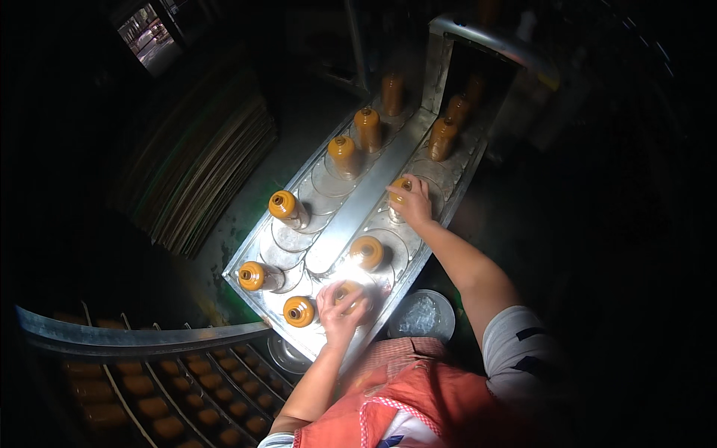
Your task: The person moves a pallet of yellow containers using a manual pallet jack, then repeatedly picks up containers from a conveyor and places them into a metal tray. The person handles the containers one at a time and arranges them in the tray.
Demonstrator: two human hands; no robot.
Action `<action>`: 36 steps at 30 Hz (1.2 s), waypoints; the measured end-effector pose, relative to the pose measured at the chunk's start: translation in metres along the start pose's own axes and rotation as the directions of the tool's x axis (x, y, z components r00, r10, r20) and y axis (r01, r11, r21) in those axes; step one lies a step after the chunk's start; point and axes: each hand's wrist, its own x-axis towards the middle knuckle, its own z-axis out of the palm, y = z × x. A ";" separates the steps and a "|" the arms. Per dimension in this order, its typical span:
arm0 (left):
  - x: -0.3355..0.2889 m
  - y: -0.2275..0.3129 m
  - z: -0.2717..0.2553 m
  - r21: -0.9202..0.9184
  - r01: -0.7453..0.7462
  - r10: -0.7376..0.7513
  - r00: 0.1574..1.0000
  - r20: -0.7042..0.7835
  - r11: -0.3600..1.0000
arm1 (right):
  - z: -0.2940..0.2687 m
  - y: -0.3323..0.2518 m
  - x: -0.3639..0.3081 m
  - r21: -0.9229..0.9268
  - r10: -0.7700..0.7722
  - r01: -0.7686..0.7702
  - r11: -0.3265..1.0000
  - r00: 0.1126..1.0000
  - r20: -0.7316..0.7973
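My left hand [340, 313] has its fingers wrapped round an orange-brown bottle [347, 293] at the near end of a metal conveyor table [343, 224]. Farther up the table's right side, my right hand [415, 205] grips another such bottle [401, 188] near its top. Between the two hands stands a third bottle [367, 253], touched by neither. Just left of my left hand is one more bottle [299, 311]. Each bottle has a rounded shoulder and a small dark mouth. Glare blurs the outline of the bottle under my left hand.
Several more bottles [284, 204] line the table's left side on round plates. A metal-framed opening [441, 71] stands at the far end, with bottles near it. A round basin [422, 317] sits below the right edge. Racked orange-brown items [153, 407] fill the lower left; stacked sheets [216, 172] stand left.
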 end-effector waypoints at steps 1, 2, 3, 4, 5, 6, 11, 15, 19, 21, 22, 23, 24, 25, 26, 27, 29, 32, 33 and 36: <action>0.007 -0.006 0.018 0.029 -0.012 0.013 0.999 -0.035 1.000 | 0.004 0.009 0.010 -0.018 0.004 -0.004 1.000 1.000 -0.009; 0.013 -0.014 0.038 0.063 -0.018 0.022 0.997 -0.070 0.998 | 0.007 0.016 0.018 -0.032 0.006 -0.006 0.999 1.000 -0.011; 0.019 -0.015 0.053 0.087 -0.002 0.008 0.997 -0.071 0.996 | 0.004 0.021 0.025 -0.052 -0.009 0.007 0.999 0.999 -0.041; 0.024 -0.015 0.065 0.110 0.007 -0.004 1.000 -0.027 0.994 | -0.003 0.027 0.035 -0.072 -0.024 0.019 0.997 0.997 -0.073; 0.031 -0.002 0.073 0.117 0.005 -0.002 1.000 -0.028 0.993 | -0.010 0.036 0.038 -0.093 -0.038 0.029 0.995 0.994 -0.098; 0.037 0.012 0.077 0.125 0.018 -0.013 0.999 -0.037 0.992 | -0.025 0.038 0.037 -0.079 -0.092 0.082 0.993 0.988 -0.127; 0.014 0.093 0.060 0.047 0.183 -0.180 0.982 -0.054 0.982 | -0.116 0.069 -0.010 0.422 -0.064 0.090 0.902 0.995 -0.076; -0.042 0.156 0.028 -0.136 0.519 -0.527 0.849 -0.032 0.844 | -0.132 0.071 -0.109 0.655 0.028 -0.273 0.704 0.933 0.359; -0.069 0.233 -0.020 -0.210 0.755 -0.778 0.626 -0.051 0.621 | -0.138 0.042 -0.182 0.532 -0.179 -0.399 0.746 0.651 0.738; -0.055 0.272 -0.054 -0.185 0.760 -0.782 0.602 -0.162 0.624 | -0.140 0.018 -0.176 0.510 -0.324 -0.551 0.660 0.404 0.855; -0.058 0.291 -0.075 -0.180 0.746 -0.766 0.604 -0.222 0.641 | -0.146 0.006 -0.179 0.545 -0.392 -0.527 0.652 0.382 0.837; -0.058 0.305 -0.099 -0.135 0.706 -0.706 0.634 -0.316 0.695 | -0.138 -0.006 -0.173 0.589 -0.454 -0.490 0.642 0.376 0.808; -0.067 0.318 -0.124 -0.092 0.668 -0.647 0.663 -0.377 0.739 | -0.135 -0.016 -0.171 0.617 -0.488 -0.457 0.641 0.378 0.787; -0.075 0.332 -0.159 0.017 0.650 -0.566 0.675 -0.474 0.760 | -0.140 -0.038 -0.163 0.598 -0.486 -0.452 0.662 0.348 0.802; -0.085 0.350 -0.197 0.127 0.638 -0.483 0.684 -0.546 0.760 | -0.144 -0.059 -0.155 0.572 -0.471 -0.448 0.687 0.324 0.820; -0.102 0.374 -0.246 0.110 0.665 -0.453 0.611 -0.649 0.739 | -0.139 -0.085 -0.162 0.582 -0.478 -0.458 0.671 0.333 0.813; -0.164 0.405 -0.327 0.140 0.731 -0.314 0.447 -0.838 0.668 | -0.149 -0.150 -0.158 0.690 -0.617 -0.305 0.656 0.311 0.723; -0.268 0.433 -0.465 0.282 0.861 -0.019 0.319 -0.947 0.423 | -0.155 -0.279 -0.163 0.855 -0.809 -0.187 0.483 0.278 0.518; -0.312 0.432 -0.513 0.363 0.905 0.064 0.358 -0.932 0.223 | -0.161 -0.334 -0.174 0.892 -0.861 -0.193 0.409 0.242 0.448; -0.383 0.426 -0.621 0.288 0.957 0.034 0.287 -0.957 0.036 | -0.189 -0.529 -0.246 0.994 -0.990 -0.073 0.087 0.109 0.094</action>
